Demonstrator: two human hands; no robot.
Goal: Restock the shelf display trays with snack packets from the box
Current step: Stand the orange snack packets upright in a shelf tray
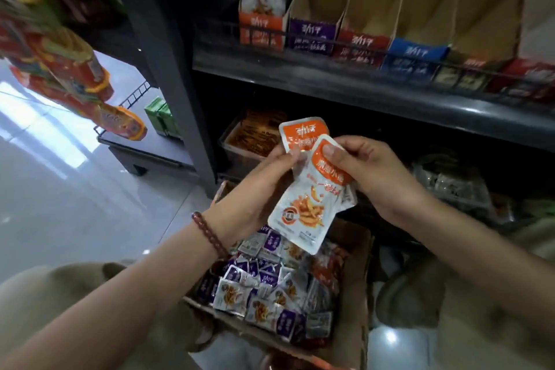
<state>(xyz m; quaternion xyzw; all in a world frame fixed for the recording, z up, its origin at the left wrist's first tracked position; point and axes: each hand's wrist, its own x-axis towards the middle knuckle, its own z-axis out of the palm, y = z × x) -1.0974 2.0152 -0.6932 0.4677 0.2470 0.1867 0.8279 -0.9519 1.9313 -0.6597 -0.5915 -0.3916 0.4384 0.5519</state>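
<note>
Both hands hold orange-and-white snack packets above an open cardboard box (354, 303) full of purple, white and red packets. My right hand (372, 174) pinches the front orange packet (309, 207) at its top edge. My left hand (255, 192), with a bead bracelet on the wrist, grips a second orange packet (300, 132) behind the first one. On the shelf above stand cardboard display trays: an orange tray (261, 33) with packets in it, then a purple tray (312, 34), a red tray (360, 48) and a blue tray (414, 58) that look hollow inside.
A dark metal shelf edge (330, 81) runs above my hands. A dark upright post (180, 93) stands to the left. The lower shelf holds clear tubs of snacks (252, 135). Red packets (75, 75) hang at the upper left over a shiny tiled floor (75, 189).
</note>
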